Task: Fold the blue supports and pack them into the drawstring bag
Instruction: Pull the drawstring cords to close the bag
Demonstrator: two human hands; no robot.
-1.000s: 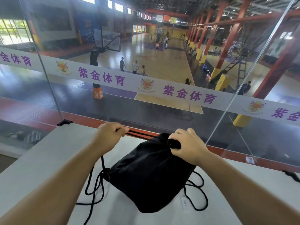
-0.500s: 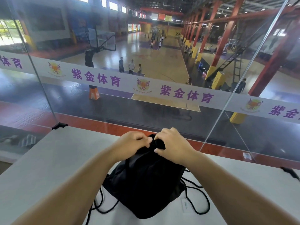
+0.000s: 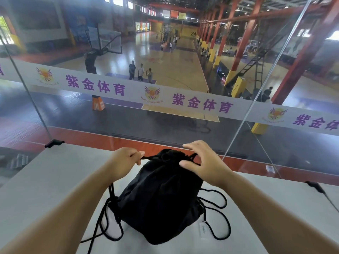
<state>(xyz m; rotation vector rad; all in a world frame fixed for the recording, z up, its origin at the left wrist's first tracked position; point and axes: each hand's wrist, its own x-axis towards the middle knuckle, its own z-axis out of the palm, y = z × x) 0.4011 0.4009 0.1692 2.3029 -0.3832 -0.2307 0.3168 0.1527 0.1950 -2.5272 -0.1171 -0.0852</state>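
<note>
A black drawstring bag (image 3: pixel 161 195) lies on the white ledge (image 3: pixel 45 180), its gathered mouth pointing away from me. My left hand (image 3: pixel 124 162) pinches a black cord at the left of the cinched mouth. My right hand (image 3: pixel 203 164) rests on the right side of the mouth, thumb and fingers spread, touching the cord there. Loose black cords (image 3: pixel 106 224) trail on both sides of the bag. No blue supports are visible; the bag's inside is hidden.
A glass barrier (image 3: pixel 165 125) with a white banner stands right behind the ledge, held by black clips (image 3: pixel 54 143). Far below lies a basketball hall with people. A small white tag (image 3: pixel 202 230) lies by the bag's right corner.
The bag's mouth has been pulled shut. My hands, close together on it half a second ago, have moved apart, the left drawing a cord leftward and the right opening its fingers.
</note>
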